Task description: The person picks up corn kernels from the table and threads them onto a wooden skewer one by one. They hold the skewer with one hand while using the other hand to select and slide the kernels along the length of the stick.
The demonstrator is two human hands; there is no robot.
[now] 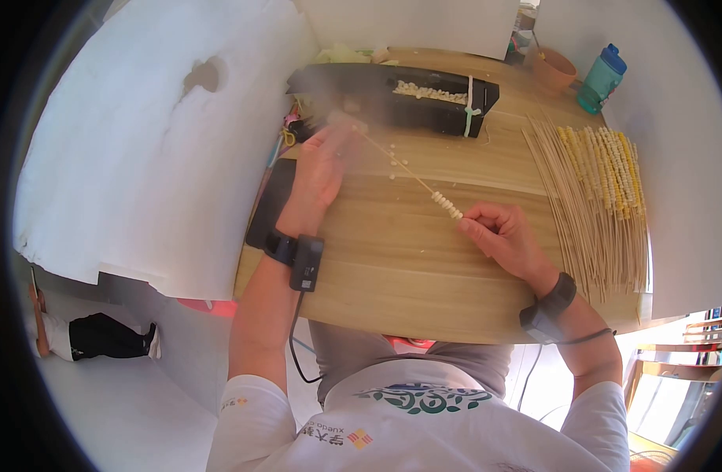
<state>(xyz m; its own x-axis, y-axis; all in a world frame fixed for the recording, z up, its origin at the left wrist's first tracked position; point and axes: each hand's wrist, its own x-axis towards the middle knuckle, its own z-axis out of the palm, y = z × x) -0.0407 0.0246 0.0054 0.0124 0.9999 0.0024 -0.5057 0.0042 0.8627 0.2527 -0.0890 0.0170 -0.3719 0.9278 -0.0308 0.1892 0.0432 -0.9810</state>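
A thin wooden stick (414,176) slants between my two hands above the table. Several small pale beads (447,205) are threaded close together near its lower right end. My right hand (504,238) is closed, thumb and forefinger pinching that end just past the beads. At the stick's upper left end, my left hand (324,164) is closed with its fingertips together around what looks like a small pale bead (362,128). Haze in the view blurs those fingertips. Just beyond the left hand lies a black trough-like box (440,118) with more pale beads (430,93) inside.
Several loose beads (393,162) lie on the wooden table (392,259). At the right are bare sticks (569,212) and sticks filled with white and yellow beads (609,169). A teal bottle (602,81) and an orange bowl (554,71) stand at the back right. A person (101,334) is at the far left.
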